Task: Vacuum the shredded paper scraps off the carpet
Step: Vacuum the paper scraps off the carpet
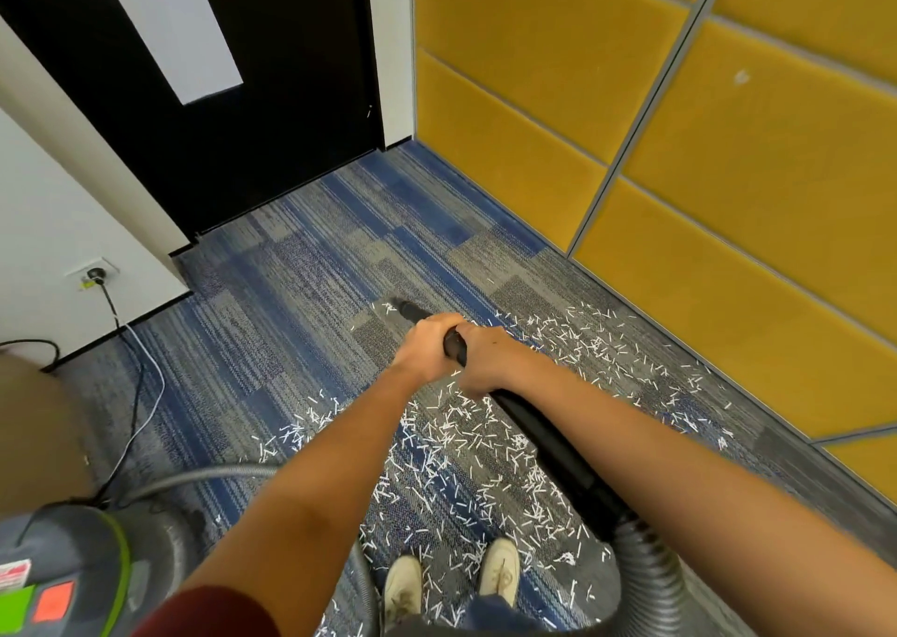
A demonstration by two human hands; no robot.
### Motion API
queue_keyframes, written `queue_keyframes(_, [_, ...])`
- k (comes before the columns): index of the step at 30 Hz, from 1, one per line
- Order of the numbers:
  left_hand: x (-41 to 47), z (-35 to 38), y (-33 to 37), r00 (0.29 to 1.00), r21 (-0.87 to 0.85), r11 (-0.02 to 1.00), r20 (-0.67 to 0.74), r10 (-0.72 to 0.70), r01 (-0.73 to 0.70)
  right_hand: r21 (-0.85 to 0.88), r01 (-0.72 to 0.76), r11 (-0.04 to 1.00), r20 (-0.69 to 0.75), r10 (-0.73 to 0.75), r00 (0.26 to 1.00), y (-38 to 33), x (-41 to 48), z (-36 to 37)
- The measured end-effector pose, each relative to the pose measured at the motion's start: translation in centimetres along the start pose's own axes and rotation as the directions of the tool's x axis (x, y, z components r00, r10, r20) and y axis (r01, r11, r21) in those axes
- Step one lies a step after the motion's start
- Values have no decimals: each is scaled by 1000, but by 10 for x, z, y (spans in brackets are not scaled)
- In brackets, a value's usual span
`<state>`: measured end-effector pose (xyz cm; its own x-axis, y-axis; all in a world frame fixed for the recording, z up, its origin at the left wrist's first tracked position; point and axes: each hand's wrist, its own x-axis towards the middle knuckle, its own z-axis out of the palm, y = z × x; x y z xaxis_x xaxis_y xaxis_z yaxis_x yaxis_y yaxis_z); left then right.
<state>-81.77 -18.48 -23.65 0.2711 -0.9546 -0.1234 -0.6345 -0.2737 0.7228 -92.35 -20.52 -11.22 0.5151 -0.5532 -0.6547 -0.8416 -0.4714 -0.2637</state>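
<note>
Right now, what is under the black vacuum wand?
Under the wand, gripped by the left hand and right hand, paper scraps lie on the carpet. Whatever is directly below it is covered.
</note>
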Motion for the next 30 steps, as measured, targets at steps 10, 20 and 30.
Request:
queue_keyframes(10, [0,22,5,999,-42,998,-9,43,-43,-59,-2,998,-9,1,1000,13,-2,7])
queue_keyframes(20, [-20,17,-10,998,-2,998,-19,63,-63,-56,35,998,10,-35,999,0,-15,18])
queue_keyframes(30, [-38,3,-33,997,-8,999,-63,33,-34,-87,89,992,18,-88,996,-22,-14,31])
